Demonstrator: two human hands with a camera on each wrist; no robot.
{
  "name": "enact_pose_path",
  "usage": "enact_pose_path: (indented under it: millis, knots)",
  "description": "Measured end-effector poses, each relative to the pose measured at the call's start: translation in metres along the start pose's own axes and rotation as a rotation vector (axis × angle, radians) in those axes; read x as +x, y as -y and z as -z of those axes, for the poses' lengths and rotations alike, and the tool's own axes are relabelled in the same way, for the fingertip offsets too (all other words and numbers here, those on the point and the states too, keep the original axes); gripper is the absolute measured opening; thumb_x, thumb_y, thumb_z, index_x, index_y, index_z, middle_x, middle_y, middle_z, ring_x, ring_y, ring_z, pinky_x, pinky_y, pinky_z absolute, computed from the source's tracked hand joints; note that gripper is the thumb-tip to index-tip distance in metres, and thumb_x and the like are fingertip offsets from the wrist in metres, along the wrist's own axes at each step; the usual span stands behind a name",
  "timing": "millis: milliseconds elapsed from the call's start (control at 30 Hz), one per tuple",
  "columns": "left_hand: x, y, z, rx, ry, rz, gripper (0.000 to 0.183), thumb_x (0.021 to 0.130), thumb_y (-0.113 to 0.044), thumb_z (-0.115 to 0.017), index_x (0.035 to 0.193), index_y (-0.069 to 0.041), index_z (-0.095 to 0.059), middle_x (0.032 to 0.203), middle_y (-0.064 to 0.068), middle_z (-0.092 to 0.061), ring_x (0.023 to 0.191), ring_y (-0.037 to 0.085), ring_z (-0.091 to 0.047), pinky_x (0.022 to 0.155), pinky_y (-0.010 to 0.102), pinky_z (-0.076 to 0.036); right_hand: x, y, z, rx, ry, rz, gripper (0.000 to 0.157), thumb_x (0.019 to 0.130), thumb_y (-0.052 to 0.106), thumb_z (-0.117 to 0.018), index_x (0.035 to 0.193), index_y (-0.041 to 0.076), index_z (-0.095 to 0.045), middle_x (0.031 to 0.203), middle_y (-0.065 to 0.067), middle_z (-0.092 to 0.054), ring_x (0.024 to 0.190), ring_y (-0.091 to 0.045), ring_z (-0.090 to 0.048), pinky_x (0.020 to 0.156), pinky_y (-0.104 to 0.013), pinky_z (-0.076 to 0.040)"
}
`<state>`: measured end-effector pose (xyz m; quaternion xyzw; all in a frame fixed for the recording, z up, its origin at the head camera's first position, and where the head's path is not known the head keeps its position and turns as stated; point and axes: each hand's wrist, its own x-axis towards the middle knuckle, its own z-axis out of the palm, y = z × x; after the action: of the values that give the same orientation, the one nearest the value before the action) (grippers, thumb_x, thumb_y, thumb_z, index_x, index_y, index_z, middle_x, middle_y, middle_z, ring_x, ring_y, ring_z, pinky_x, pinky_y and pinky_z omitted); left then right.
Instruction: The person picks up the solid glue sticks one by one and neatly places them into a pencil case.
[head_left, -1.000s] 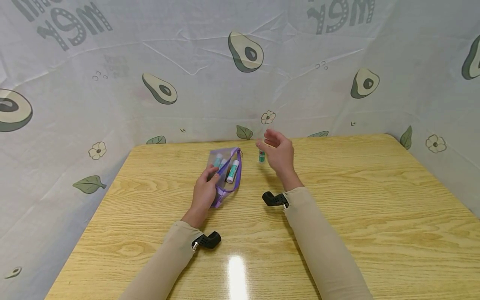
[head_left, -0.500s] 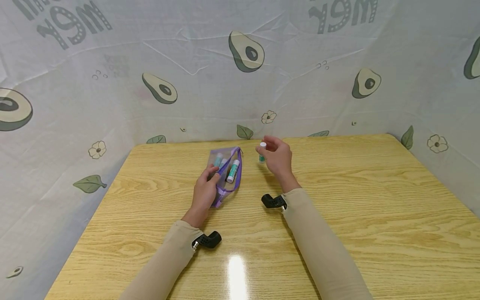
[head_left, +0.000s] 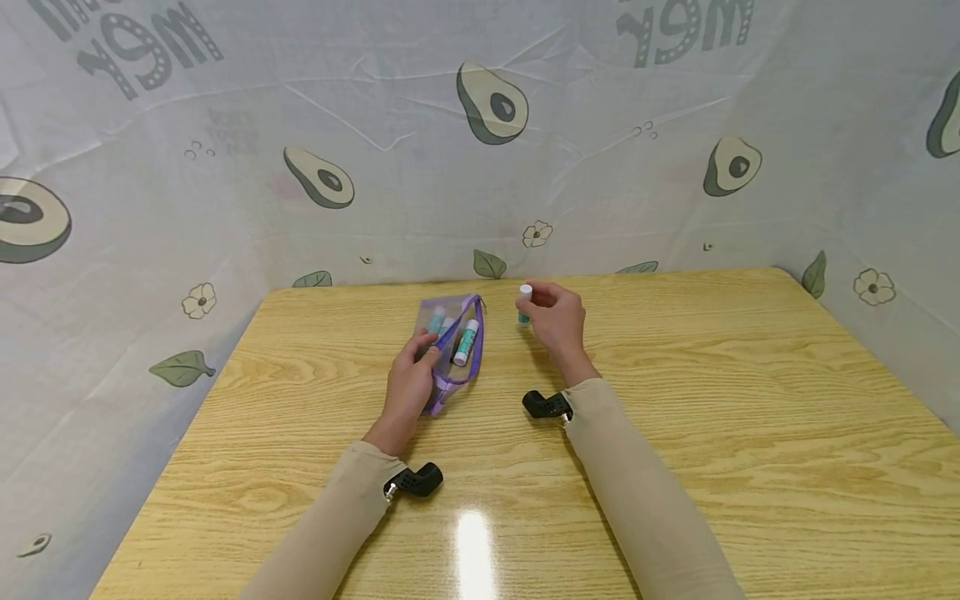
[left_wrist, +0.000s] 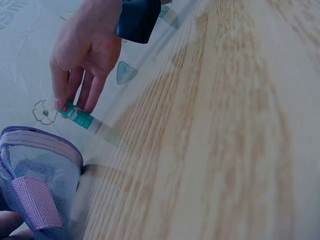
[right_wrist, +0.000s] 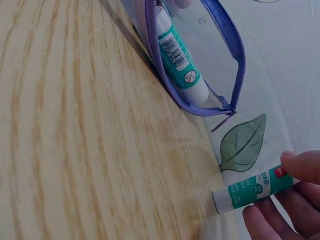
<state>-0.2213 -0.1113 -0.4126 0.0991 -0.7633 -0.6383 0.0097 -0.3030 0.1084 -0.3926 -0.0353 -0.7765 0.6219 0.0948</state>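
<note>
My left hand (head_left: 409, 382) holds a mesh zip pouch (head_left: 479, 342) with purple edging by its near left side. The pouch's zip is open, and a white and green glue stick (head_left: 466, 342) lies at its mouth. Through the mesh, more glue sticks (head_left: 436, 321) show faintly. To the right, my right hand (head_left: 557, 322) pinches the top of another glue stick (head_left: 525, 293) between thumb and fingers. That stick is upright, its base at or very near the tabletop; in the right wrist view its green label (right_wrist: 257, 187) faces the camera.
The wooden table (head_left: 712, 400) extends on both sides and in front of the hands. Close behind it hangs a pale cloth (head_left: 405, 208) printed with avocados, leaves and flowers. Black wrist mounts (head_left: 547, 402) jut inward from both sleeves.
My right hand has come down and its fingers have closed on the upright glue stick, which stays in about the same place. The left hand and the pouch have hardly moved.
</note>
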Motion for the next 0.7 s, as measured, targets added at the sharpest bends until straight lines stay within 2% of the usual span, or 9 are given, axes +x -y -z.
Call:
enact_pose_path:
  millis: [700]
  knots:
    - [-0.0025,0.0045,-0.0017,-0.004,0.004,-0.012,0.042,0.112,-0.023,-0.049,0.151,-0.011,-0.057,0.176,-0.001,-0.031,0.166,0.027,-0.02,0.134,0.049,-0.023,-0.0005,-0.0092,0.0005,0.025,-0.02,-0.012,0.033,0.098,0.013,-0.075,0.129,0.002,-0.073,0.126,-0.021,-0.075,0.118,-0.034,-0.073,0.103,-0.048,-0.059]
